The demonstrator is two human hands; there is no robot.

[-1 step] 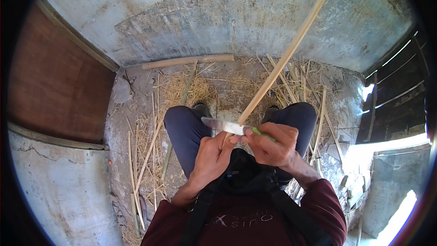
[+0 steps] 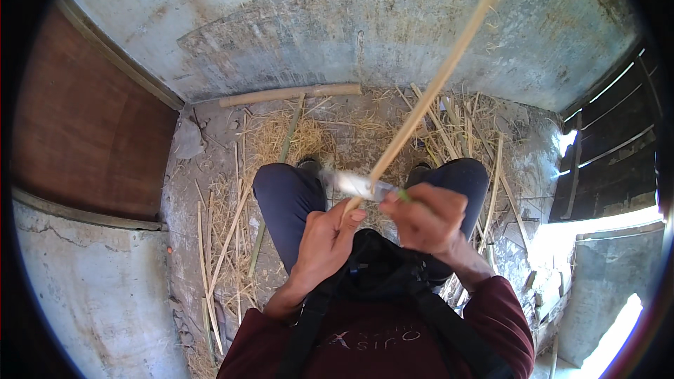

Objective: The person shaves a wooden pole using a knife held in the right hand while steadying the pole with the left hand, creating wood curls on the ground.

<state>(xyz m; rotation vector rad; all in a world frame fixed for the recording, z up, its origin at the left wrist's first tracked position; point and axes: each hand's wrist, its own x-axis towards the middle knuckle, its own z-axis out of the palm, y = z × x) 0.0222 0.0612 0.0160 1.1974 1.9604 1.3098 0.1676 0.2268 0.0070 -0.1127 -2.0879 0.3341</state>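
A long, pale bamboo strip point(image 2: 437, 88) slants up from my lap towards the far wall. My left hand point(image 2: 324, 240) is closed around its near end, thumb pressed along it. In my right hand point(image 2: 430, 219) is a knife point(image 2: 353, 184) with a green handle, mostly covered by my fingers. The blade points left and lies across the strip just beyond my left hand. Motion blurs the blade and my right fingers, so the exact contact of the edge with the strip cannot be made out.
Thin shavings point(image 2: 274, 137) and several loose bamboo strips point(image 2: 497, 182) litter the floor on both sides of my legs. A thick bamboo pole point(image 2: 291, 94) lies along the foot of the concrete wall point(image 2: 302, 21). To the left stands a brown wooden panel point(image 2: 91, 119).
My right hand and the knife have moved slightly away from my left hand, along the strip. The strip's far end has shifted a little left.
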